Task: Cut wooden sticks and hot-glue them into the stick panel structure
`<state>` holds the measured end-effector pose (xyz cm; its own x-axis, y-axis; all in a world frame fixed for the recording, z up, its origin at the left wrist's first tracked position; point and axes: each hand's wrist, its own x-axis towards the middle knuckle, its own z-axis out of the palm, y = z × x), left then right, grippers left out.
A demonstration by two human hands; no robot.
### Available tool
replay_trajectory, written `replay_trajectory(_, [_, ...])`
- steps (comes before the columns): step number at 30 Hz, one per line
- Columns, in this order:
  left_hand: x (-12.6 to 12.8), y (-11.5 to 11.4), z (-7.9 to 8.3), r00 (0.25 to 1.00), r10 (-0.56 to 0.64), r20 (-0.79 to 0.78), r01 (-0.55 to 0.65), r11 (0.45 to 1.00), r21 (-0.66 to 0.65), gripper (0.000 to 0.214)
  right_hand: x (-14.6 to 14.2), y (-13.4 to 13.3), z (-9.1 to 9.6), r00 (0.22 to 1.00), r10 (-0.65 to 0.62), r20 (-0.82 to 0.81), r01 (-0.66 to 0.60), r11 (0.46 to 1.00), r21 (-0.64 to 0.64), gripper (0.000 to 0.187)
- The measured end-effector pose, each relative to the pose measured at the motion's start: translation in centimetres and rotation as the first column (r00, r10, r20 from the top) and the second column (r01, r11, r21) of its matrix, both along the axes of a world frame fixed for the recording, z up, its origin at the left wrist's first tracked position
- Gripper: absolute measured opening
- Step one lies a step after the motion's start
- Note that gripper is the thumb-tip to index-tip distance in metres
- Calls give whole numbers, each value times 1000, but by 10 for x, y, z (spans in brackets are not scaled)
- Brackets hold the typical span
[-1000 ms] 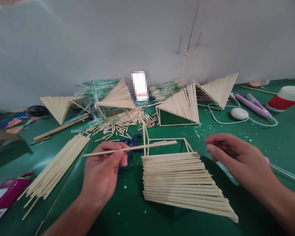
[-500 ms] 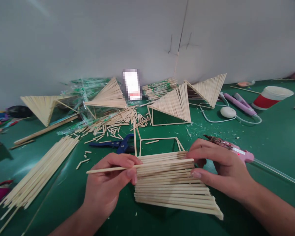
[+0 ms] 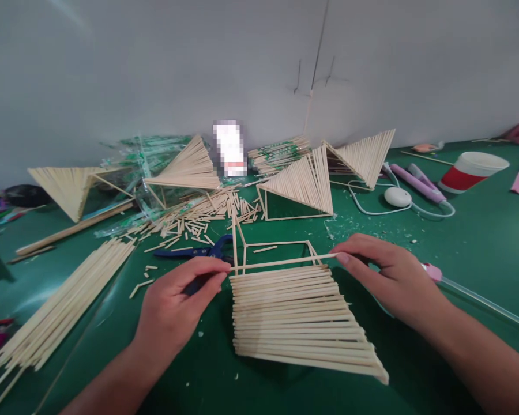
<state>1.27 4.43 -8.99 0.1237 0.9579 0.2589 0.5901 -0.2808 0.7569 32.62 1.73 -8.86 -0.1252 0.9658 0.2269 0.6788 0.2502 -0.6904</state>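
A thin wooden stick [image 3: 281, 263] is stretched level between my two hands. Its left end is pinched in the fingers of my left hand [image 3: 177, 302], its right end between the thumb and fingers of my right hand [image 3: 387, 274]. Just below the stick is a panel of side-by-side sticks [image 3: 288, 317], part of a stick model whose bare frame [image 3: 277, 243] shows behind it. Whether the held stick touches the frame, I cannot tell. Blue cutters [image 3: 218, 251] lie partly behind my left hand. My right hand hides most of a pink glue gun [image 3: 433, 272].
Long loose sticks [image 3: 69, 300] lie at the left, short offcuts [image 3: 229, 207] beyond the cutters. Several finished stick models, one of them central [image 3: 298, 187], stand along the back. A phone [image 3: 230, 147] leans on the wall. At the right are a corded white device [image 3: 398, 197] and a paper cup [image 3: 473, 172].
The stick has moved right and away from me, from over the panel to its far edge. My right hand has taken its right end; my left hand has slid to its left end.
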Motion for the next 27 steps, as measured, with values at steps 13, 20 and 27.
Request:
replay_trajectory(13, [1,3,-2,977,-107,-185,151,960,237,12,5,2,1,992,-6,128,10,999,-33,22])
replay_trajectory(20, [-2,1,-3,986,-28,-163,68,968,243,10,2,2,-1,994,-26,105,29,999,-29,23])
replay_trajectory(27, [-1,-3,3,960,-99,-263,194,912,363,16,-1,-10,8,988,-48,-149,62,994,86,13])
